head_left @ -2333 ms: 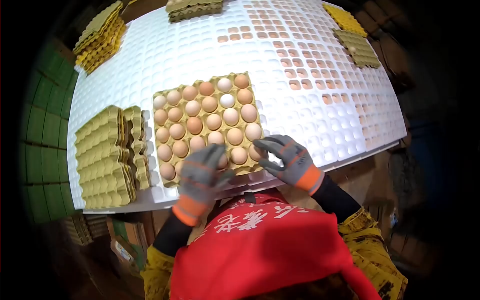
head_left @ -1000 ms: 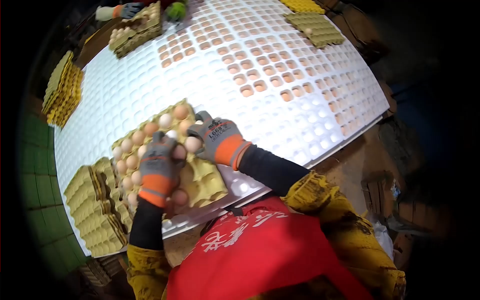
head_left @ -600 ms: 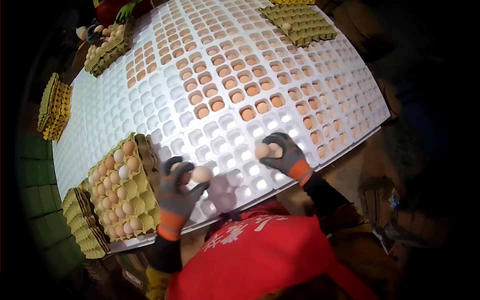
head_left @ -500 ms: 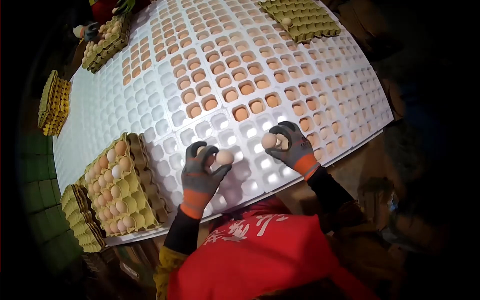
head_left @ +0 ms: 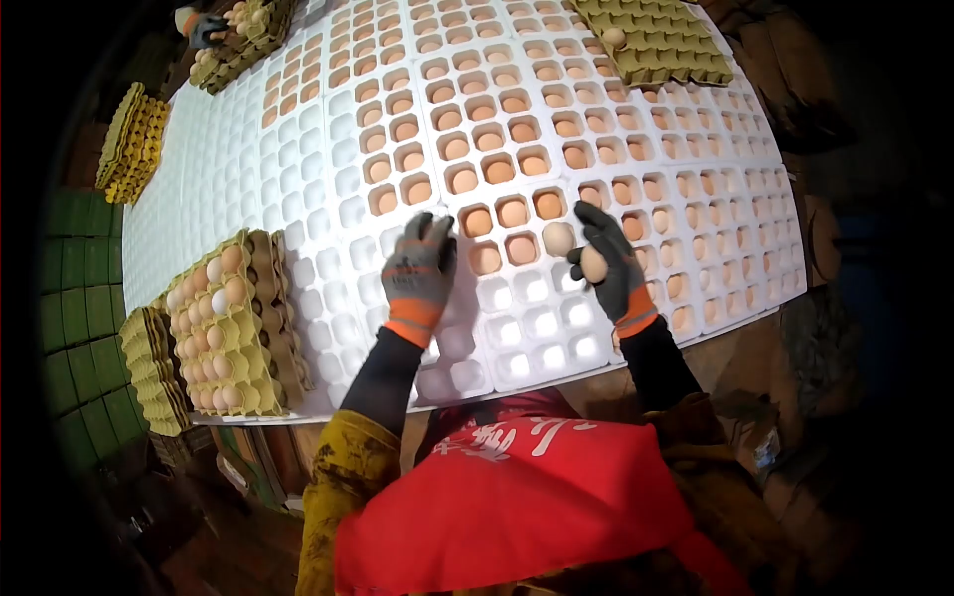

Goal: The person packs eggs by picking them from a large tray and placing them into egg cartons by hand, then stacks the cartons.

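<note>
Eggs [head_left: 522,247] sit in white cells [head_left: 514,367], likely to prevent rolling; the right grip [head_left: 616,263] cradles one egg [head_left: 593,265], a pale egg [head_left: 558,238] just beside it; whether the left grip [head_left: 417,271] holds anything, I cannot tell.

The white, dimpled plastic desk [head_left: 224,159] is brightly lit, its left side pale and washed out. Glare whitens the moulded square hollows [head_left: 542,323] near the front edge, with soft mauve shadows just left. Beyond the desk's edges, surroundings turn dim; fisheye distortion bows its outline, and the corners go black.
</note>
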Available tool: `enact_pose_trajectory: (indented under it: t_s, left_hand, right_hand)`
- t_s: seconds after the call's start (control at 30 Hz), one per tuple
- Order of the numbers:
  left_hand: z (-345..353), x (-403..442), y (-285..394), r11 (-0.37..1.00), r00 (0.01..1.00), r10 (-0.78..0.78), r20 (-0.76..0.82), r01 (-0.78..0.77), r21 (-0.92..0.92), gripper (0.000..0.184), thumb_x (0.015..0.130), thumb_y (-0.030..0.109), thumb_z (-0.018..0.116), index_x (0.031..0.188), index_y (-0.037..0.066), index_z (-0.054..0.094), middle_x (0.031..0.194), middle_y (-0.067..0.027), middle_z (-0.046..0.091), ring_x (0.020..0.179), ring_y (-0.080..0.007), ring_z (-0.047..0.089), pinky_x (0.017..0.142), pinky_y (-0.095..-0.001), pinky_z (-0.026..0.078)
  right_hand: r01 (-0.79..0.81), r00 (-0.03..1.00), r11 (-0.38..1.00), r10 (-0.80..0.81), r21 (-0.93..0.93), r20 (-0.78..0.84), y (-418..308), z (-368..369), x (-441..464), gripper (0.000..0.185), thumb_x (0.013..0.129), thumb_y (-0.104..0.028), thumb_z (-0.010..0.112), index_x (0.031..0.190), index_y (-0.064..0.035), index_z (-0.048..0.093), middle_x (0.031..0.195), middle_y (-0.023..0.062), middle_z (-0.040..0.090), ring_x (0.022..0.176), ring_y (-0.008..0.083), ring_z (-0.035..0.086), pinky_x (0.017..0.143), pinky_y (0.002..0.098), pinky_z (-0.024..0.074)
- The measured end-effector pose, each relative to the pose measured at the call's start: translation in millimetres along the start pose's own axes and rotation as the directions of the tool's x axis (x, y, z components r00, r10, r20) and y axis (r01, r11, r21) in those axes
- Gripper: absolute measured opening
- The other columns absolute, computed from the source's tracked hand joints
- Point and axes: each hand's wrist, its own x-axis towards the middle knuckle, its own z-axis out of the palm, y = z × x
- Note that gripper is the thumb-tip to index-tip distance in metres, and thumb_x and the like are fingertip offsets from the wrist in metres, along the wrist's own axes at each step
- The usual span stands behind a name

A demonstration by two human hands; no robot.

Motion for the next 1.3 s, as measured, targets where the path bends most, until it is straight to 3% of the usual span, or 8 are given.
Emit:
enact_pose_trajectory:
  t_s: [0.2,0.33,0.4,0.73,0.87,1.03,1.17,1.3]
  left_hand:
    - [19.7,20.8,-27.1,0.999,0.998,-0.042,0.036,0.041,0.033,0.037,0.089,0.024,0.073,0.123,0.009,0.063,0.11,-0.0084,0.068,0.091,-0.0287,0.067,0.077,-0.0366,0.054]
    - [7.9,8.2,-16.8,0.971,0.985,-0.162,-0.063,0.148,-0.187,0.039,0.09,0.02,0.073,0.124,0.008,0.063,0.107,-0.0071,0.069,0.085,-0.0227,0.066,0.076,-0.0314,0.053]
    - [-9.5,-8.2,0.9,0.841,0.945,-0.326,-0.011,0.285,-0.46,0.039,0.09,0.012,0.07,0.128,0.009,0.061,0.108,-0.0072,0.067,0.087,-0.0193,0.064,0.081,-0.0309,0.051]
    - [30.7,-75.7,9.1,0.918,0.991,0.101,-0.086,-0.126,-0.375,0.033,0.084,-0.001,0.064,0.115,0.008,0.067,0.117,-0.0162,0.058,0.114,-0.0368,0.053,0.098,-0.0469,0.043]
    - [-8.0,-72.9,2.3,0.932,0.991,0.037,-0.131,-0.081,-0.352,0.037,0.082,0.0,0.068,0.118,0.006,0.067,0.121,-0.0151,0.059,0.118,-0.037,0.054,0.1,-0.0461,0.044]
    - [-101.9,-86.9,-40.3,0.954,0.984,-0.028,-0.173,-0.025,-0.297,0.041,0.082,-0.007,0.067,0.121,0.005,0.067,0.124,-0.0152,0.062,0.118,-0.0341,0.058,0.1,-0.0413,0.047]
    - [-197.5,-133.2,-130.7,0.969,0.917,-0.203,-0.344,0.138,-0.202,0.047,0.083,-0.008,0.054,0.128,0.002,0.063,0.129,-0.0163,0.061,0.123,-0.0328,0.056,0.104,-0.041,0.045]
    - [-272.6,-138.9,-219.3,0.982,0.963,-0.166,-0.212,0.181,0.052,0.05,0.082,0.003,0.067,0.132,0.006,0.06,0.129,-0.0155,0.06,0.12,-0.0368,0.056,0.102,-0.0449,0.045]
  right_hand:
    - [0.158,0.987,0.979,-0.153,-0.126,0.046,15.3,-11.3,-23.9,0.039,0.1,-0.018,0.059,0.134,-0.0002,0.055,0.125,0.0067,0.065,0.107,0.0209,0.067,0.091,0.0292,0.0524]
    - [0.518,0.801,0.332,-0.512,-0.788,0.311,31.4,5.3,-29.5,0.038,0.091,-0.011,0.067,0.129,-0.0139,0.065,0.129,0.0107,0.061,0.123,0.0323,0.054,0.103,0.0444,0.0459]
    - [0.496,0.814,0.299,-0.488,-0.815,0.316,36.8,-1.3,-31.1,0.038,0.091,-0.012,0.067,0.129,-0.0133,0.064,0.128,0.0109,0.061,0.12,0.0321,0.056,0.101,0.0453,0.0463]
    - [0.296,0.901,-0.007,-0.33,-0.955,0.282,11.9,13.2,11.1,0.048,0.091,-0.036,0.066,0.135,-0.0161,0.058,0.117,0.0118,0.059,0.101,0.0355,0.059,0.085,0.0452,0.0521]
    - [0.411,0.834,0.276,-0.499,-0.869,0.236,16.1,10.8,12.3,0.046,0.077,-0.012,0.078,0.12,-0.0123,0.061,0.116,0.0131,0.061,0.11,0.0361,0.059,0.091,0.0449,0.0513]
    - [0.392,0.787,0.06,-0.539,-0.918,0.301,39.5,0.6,7.6,0.03,0.084,-0.009,0.072,0.113,-0.0092,0.067,0.122,0.0127,0.063,0.115,0.0341,0.056,0.098,0.046,0.0474]
    - [0.476,0.834,0.539,-0.527,-0.695,0.163,11.5,98.7,2.2,0.023,0.092,-0.005,0.065,0.115,-0.0051,0.068,0.109,0.0102,0.066,0.103,0.0251,0.064,0.085,0.0347,0.0546]
    - [0.674,0.726,0.591,-0.419,-0.443,0.545,-5.1,269.7,-15.2,0.036,0.089,-0.008,0.07,0.124,-0.0099,0.067,0.11,0.01,0.066,0.091,0.0214,0.067,0.079,0.033,0.0552]
